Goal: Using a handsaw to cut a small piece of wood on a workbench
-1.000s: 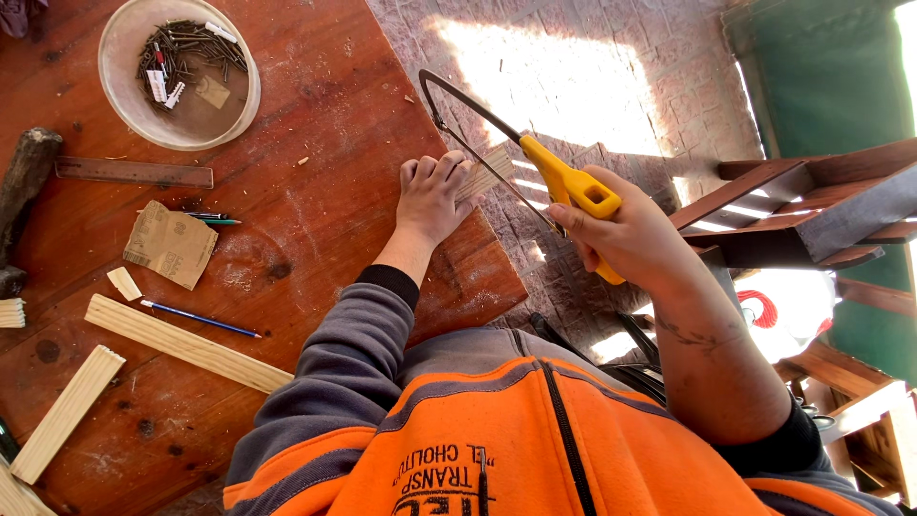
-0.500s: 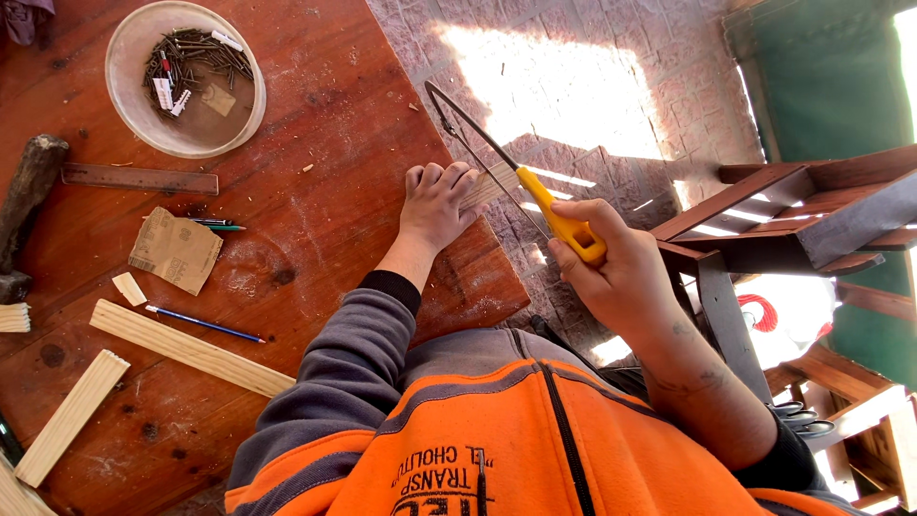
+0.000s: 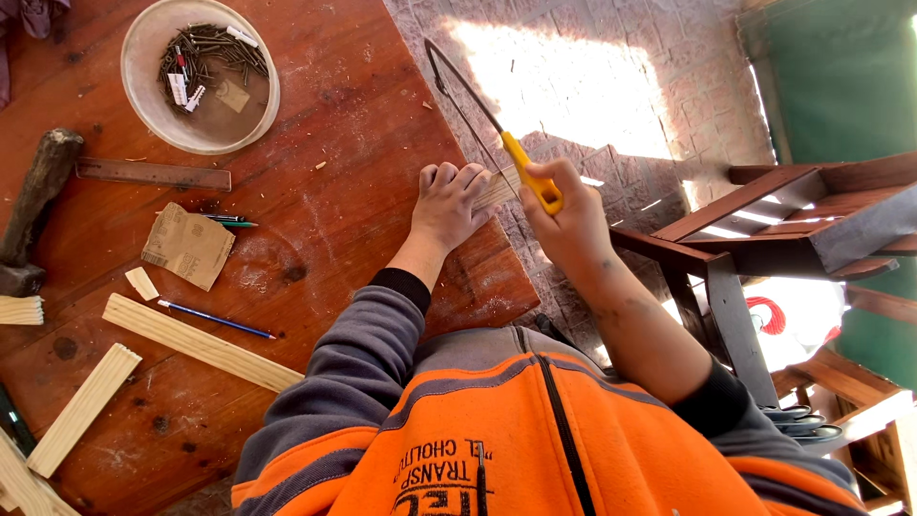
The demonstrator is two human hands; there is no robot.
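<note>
My left hand [image 3: 449, 203] presses a small pale wood piece [image 3: 498, 190] down at the edge of the reddish wooden table [image 3: 334, 124]. My right hand [image 3: 565, 220] grips the yellow handle of a thin-framed saw [image 3: 475, 107], whose blade meets the wood piece just past the table edge. The saw frame stretches away over the paved floor. Most of the wood piece is hidden under my left fingers.
On the table lie a round white bowl of nails [image 3: 202, 74], a flat metal ruler [image 3: 153, 174], sandpaper [image 3: 187, 245], a blue pencil [image 3: 216, 319], a hammer [image 3: 36, 205] and several pale wood strips [image 3: 198, 343]. Dark wooden furniture [image 3: 764, 220] stands to the right.
The saw has slid back toward me along the wood piece as my right hand drew nearer the table edge. My left hand has stayed on the wood piece.
</note>
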